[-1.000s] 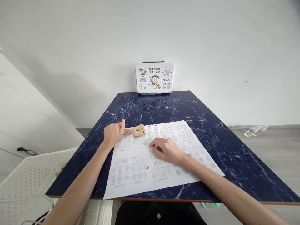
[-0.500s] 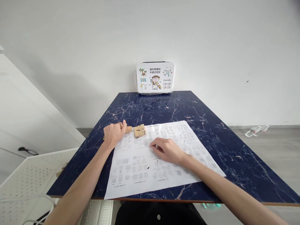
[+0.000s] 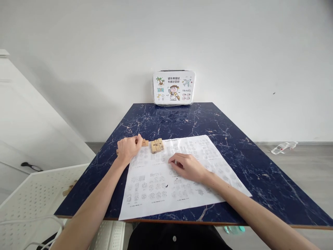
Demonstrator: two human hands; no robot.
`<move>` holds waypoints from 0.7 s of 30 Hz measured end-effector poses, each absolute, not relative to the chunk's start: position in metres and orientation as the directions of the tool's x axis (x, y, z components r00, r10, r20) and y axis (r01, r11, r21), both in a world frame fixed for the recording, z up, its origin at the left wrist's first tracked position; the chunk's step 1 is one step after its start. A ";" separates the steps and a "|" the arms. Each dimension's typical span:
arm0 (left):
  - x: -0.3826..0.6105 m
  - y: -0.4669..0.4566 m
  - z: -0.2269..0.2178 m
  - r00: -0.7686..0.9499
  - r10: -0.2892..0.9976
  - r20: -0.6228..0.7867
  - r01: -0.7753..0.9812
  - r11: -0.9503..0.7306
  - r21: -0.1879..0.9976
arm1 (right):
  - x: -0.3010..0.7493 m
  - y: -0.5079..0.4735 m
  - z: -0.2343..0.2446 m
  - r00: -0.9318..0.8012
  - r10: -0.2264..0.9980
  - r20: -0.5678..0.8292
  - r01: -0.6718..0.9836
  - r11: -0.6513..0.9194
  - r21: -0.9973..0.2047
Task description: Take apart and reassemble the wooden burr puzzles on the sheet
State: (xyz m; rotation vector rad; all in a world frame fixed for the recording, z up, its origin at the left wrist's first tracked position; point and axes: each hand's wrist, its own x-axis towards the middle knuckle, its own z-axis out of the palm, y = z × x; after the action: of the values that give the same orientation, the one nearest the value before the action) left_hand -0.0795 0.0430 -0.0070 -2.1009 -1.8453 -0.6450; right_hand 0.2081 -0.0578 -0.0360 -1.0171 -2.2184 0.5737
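Observation:
My left hand rests closed at the sheet's far left corner, its fingers around a small wooden piece that sticks out to the right. Just right of it sits a wooden block puzzle, a squat cluster of tan pieces, apart from the hand. My right hand lies on the white instruction sheet, fingers curled loosely and pressing the paper, nothing in them. The sheet is printed with rows of small puzzle diagrams.
The dark blue marble-patterned table stands against a white wall. A white illustrated tin case leans upright at the far edge. A white perforated rack is at my left, and a clear plastic bottle lies on the floor at right.
My left hand has drawn the wooden piece a little closer into its fingers. The camera tilted slightly; the right hand stays on the sheet.

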 end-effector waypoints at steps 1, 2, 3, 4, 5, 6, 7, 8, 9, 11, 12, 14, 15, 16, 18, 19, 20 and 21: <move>-0.078 0.042 -0.005 0.086 0.854 0.513 0.975 -0.177 0.132 | 0.208 -0.058 -0.036 -0.509 0.785 0.354 0.510 0.606 -0.611; -0.075 0.039 -0.003 0.083 0.843 0.531 0.960 -0.211 0.185 | 0.208 -0.058 -0.036 -0.508 0.787 0.350 0.505 0.601 -0.620; -0.068 0.036 0.000 0.079 0.834 0.546 0.936 -0.251 0.248 | 0.207 -0.058 -0.035 -0.502 0.792 0.347 0.494 0.592 -0.637; -0.059 0.032 0.003 0.076 0.824 0.561 0.901 -0.298 0.315 | 0.206 -0.058 -0.034 -0.494 0.799 0.342 0.473 0.577 -0.665; -0.047 0.027 0.007 0.075 0.820 0.567 0.850 -0.350 0.393 | 0.206 -0.059 -0.032 -0.483 0.810 0.332 0.441 0.553 -0.707; -0.032 0.021 0.010 0.074 0.831 0.551 0.777 -0.395 0.491 | 0.205 -0.059 -0.031 -0.472 0.823 0.315 0.398 0.518 -0.757; -0.016 0.015 0.013 0.058 0.859 0.509 0.683 -0.406 0.607 | 0.204 -0.059 -0.029 -0.469 0.834 0.291 0.343 0.476 -0.810; 0.001 0.009 0.015 0.037 0.905 0.424 0.562 -0.370 0.739 | 0.204 -0.059 -0.027 -0.474 0.840 0.264 0.278 0.427 -0.860; 0.019 0.003 0.017 0.037 0.952 0.305 0.419 -0.292 0.860 | 0.203 -0.058 -0.026 -0.490 0.839 0.237 0.208 0.376 -0.903; 0.049 -0.006 0.021 0.099 0.981 0.165 0.206 -0.182 0.961 | 0.204 -0.056 -0.025 -0.517 0.832 0.202 0.091 0.288 -0.953; 0.062 -0.010 0.022 0.116 0.983 0.142 0.139 -0.157 0.978 | 0.205 -0.055 -0.025 -0.514 0.836 0.192 0.055 0.255 -0.965; 0.079 -0.013 0.024 0.163 0.985 0.052 -0.008 -0.052 0.999 | 0.207 -0.054 -0.026 -0.467 0.865 0.183 0.026 0.220 -0.975; 0.085 -0.013 0.024 0.186 0.983 -0.006 -0.086 0.022 0.996 | 0.208 -0.053 -0.027 -0.438 0.880 0.182 0.030 0.217 -0.976; 0.089 -0.012 0.023 0.198 0.979 -0.055 -0.154 0.087 0.984 | 0.209 -0.053 -0.027 -0.411 0.893 0.184 0.044 0.221 -0.974; 0.093 -0.006 0.020 0.182 0.976 -0.120 -0.221 0.159 0.962 | 0.210 -0.053 -0.027 -0.354 0.914 0.197 0.113 0.251 -0.961; 0.094 -0.003 0.017 0.152 0.980 -0.130 -0.203 0.160 0.966 | 0.210 -0.053 -0.026 -0.320 0.925 0.206 0.163 0.267 -0.950; 0.095 0.001 0.013 0.119 0.984 -0.130 -0.155 0.147 0.977 | 0.210 -0.052 -0.025 -0.282 0.935 0.214 0.211 0.278 -0.937; 0.095 0.006 0.009 0.078 0.990 -0.120 -0.085 0.126 0.988 | 0.209 -0.051 -0.025 -0.253 0.942 0.221 0.236 0.282 -0.930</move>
State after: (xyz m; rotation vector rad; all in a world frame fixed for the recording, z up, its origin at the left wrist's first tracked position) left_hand 0.0950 0.0056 0.0092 -2.4528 -2.5875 -2.4987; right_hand 0.2094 -0.0515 -0.0247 -1.0872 -1.6877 1.0277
